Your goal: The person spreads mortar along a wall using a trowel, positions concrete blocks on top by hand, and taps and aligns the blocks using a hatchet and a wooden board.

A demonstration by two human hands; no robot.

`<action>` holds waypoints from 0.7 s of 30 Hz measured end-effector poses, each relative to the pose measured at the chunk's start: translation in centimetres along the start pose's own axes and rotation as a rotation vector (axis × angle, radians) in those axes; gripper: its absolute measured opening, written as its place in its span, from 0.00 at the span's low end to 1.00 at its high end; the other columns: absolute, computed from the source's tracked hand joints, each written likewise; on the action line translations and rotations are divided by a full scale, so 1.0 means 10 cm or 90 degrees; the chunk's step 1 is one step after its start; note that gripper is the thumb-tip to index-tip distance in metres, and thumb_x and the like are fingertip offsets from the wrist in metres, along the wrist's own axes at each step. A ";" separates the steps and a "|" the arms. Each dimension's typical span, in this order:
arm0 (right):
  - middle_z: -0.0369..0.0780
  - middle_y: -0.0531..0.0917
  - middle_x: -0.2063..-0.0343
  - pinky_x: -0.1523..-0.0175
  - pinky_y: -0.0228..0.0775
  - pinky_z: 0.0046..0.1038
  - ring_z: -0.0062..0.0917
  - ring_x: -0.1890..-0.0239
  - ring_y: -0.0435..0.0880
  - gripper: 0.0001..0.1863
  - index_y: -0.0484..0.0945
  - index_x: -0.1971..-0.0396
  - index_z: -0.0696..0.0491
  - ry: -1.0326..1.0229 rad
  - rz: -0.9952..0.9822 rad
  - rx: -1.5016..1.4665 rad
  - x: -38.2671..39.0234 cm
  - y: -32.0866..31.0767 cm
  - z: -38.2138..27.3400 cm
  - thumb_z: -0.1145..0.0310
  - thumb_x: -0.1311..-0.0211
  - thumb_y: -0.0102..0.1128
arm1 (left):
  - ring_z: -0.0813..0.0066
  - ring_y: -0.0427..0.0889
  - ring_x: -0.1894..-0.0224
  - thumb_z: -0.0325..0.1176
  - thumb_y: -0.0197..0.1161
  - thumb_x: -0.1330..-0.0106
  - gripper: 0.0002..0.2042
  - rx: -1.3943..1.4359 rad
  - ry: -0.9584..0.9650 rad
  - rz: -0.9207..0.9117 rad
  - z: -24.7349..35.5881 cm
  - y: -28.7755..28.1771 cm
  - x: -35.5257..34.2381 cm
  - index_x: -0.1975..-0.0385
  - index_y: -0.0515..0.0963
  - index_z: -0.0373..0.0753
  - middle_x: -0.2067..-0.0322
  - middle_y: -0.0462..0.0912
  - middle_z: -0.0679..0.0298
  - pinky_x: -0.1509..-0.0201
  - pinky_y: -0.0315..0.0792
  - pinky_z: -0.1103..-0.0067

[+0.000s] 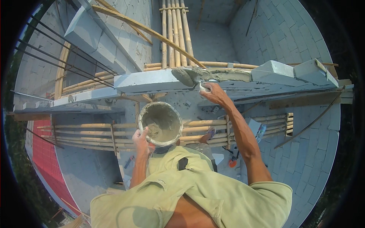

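My left hand (141, 139) grips the rim of a bucket (169, 128) with wet grey mortar (153, 130) in its bottom, held over the bamboo planking below. My right hand (211, 92) is closed on a small pale tool (203, 86), probably a trowel, at the top of the block wall (146, 81) ahead of me. Its blade is mostly hidden against the mortar. A band of fresh mortar (232, 75) lies along the wall top, right of a darker smear (181, 77). Two loose-edged white blocks (272, 70) sit at the wall's right end.
Bamboo platforms (205, 123) run below me and beyond the wall (175, 34). Steel bars (70, 57) jut in at upper left, with a slanting timber (144, 27). Block walls (304, 163) enclose the right side. A red sheet roof (43, 159) shows at lower left.
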State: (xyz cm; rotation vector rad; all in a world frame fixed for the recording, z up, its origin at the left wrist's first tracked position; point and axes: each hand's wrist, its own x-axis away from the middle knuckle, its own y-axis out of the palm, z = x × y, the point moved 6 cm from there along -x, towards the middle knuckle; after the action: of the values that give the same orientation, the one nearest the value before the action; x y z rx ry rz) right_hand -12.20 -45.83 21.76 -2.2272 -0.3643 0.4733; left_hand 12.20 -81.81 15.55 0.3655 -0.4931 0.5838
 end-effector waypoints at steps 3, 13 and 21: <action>0.47 0.88 0.55 0.48 0.79 0.43 0.44 0.53 0.88 0.25 0.82 0.47 0.59 0.080 -0.251 0.244 -0.39 0.11 -0.13 0.56 0.37 0.66 | 0.89 0.67 0.79 0.30 0.70 0.30 0.09 -0.028 0.020 0.035 -0.20 -0.53 -0.05 0.72 0.77 0.41 0.77 0.74 0.75 0.76 0.61 0.82; 0.39 0.81 0.77 0.73 0.77 0.35 0.32 0.78 0.83 0.16 0.77 0.59 0.53 0.673 -0.029 -0.787 0.47 0.56 -0.37 0.54 0.28 0.55 | 0.91 0.57 0.83 0.31 0.69 0.30 0.14 -0.050 -0.011 0.136 -0.24 -0.84 0.12 0.77 0.72 0.45 0.81 0.66 0.79 0.82 0.48 0.82; 0.33 0.74 0.78 0.79 0.68 0.30 0.23 0.83 0.72 0.18 0.74 0.59 0.53 0.654 -0.065 -1.187 0.33 1.19 -0.70 0.51 0.24 0.48 | 0.90 0.60 0.83 0.31 0.69 0.30 0.15 -0.067 -0.024 0.079 -0.34 -0.70 -0.05 0.77 0.71 0.45 0.81 0.65 0.79 0.82 0.50 0.81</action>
State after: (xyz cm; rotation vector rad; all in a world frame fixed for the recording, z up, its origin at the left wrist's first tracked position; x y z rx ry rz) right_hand -4.97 -56.58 16.11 -3.5471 -0.3459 -1.7896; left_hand 17.16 -85.91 11.18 0.2481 -0.5838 0.6695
